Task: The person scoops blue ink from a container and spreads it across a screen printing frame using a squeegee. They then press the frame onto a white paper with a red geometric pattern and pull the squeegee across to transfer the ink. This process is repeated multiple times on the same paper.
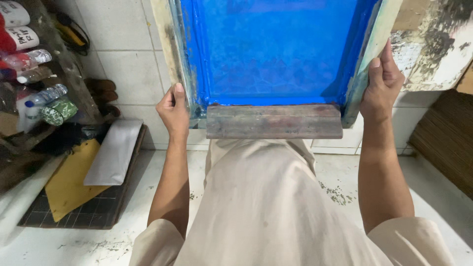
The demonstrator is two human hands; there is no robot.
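Note:
A wooden-framed printing screen (pixel 374 44) with a bright blue mesh (pixel 271 49) fills the top middle of the head view. My left hand (pixel 173 111) grips its left rail near the lower corner. My right hand (pixel 382 86) clasps the right rail, fingers along the outer edge. A worn reddish-brown wooden squeegee (pixel 274 121) lies across the frame's near edge, between my two hands. My beige clothing (pixel 261 197) shows below the frame.
White tiled wall (pixel 128 64) behind the screen. At left, a cluttered shelf with plastic bottles (pixel 47 96) and cans, a yellow envelope (pixel 71 180) and a white sheet (pixel 114 152) on a dark mat. Stained white floor (pixel 340 182); brown corrugated stack (pixel 446 143) at right.

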